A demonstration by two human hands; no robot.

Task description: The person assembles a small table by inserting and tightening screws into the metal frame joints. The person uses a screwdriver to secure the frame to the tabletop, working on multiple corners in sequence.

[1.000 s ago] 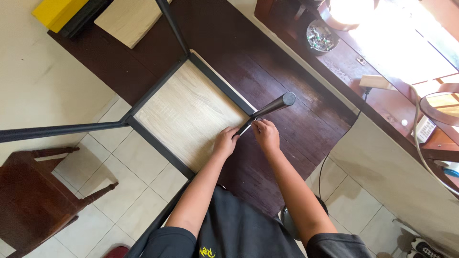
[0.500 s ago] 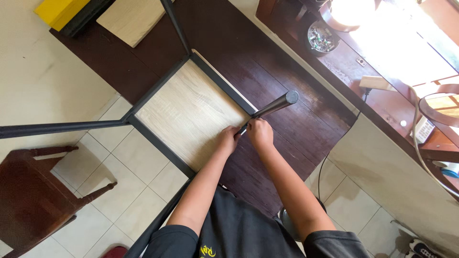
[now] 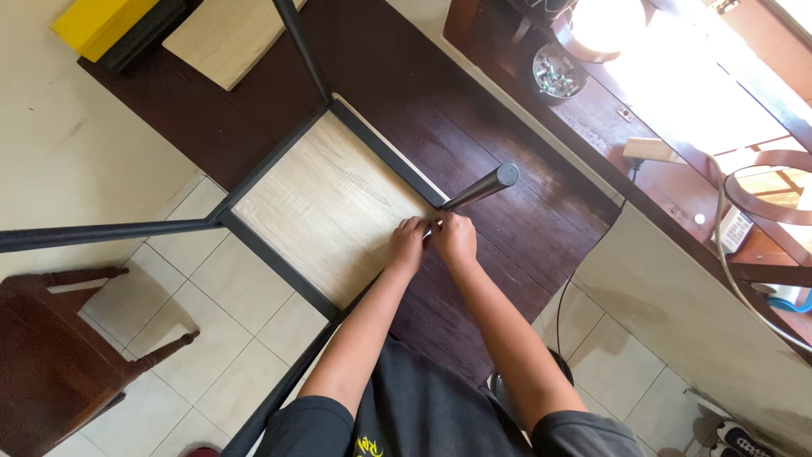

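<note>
Dark wood table (image 3: 499, 127) runs diagonally across my view, over pale floor tiles (image 3: 228, 296). On it lies an upturned stool (image 3: 330, 203): light wood seat panel face up, boxed in a black metal frame (image 3: 376, 144), four black legs sticking out toward me and to the sides. One leg (image 3: 478, 188) rises from the frame corner nearest the hands.

Brown wooden chair (image 3: 51, 355) at lower left on the tiles. Lighter side counter (image 3: 677, 178) at right, in strong glare. A second pale board (image 3: 224, 34) lies at the table's far end, flat, well apart from the stool. Beside it a yellow box (image 3: 89, 21), rectangular, resting against a black slab; I see no label on either.

On the counter: a round glass dish (image 3: 554, 72) of small bits, and a small white device (image 3: 736, 228) near the curved chair back.

Left hand (image 3: 408, 245) and right hand (image 3: 455, 239) meet at that frame corner, at the leg's base. Fingers curled, tips pressed close together on the joint. I cannot tell whether they pinch anything; it's too small to make out.
</note>
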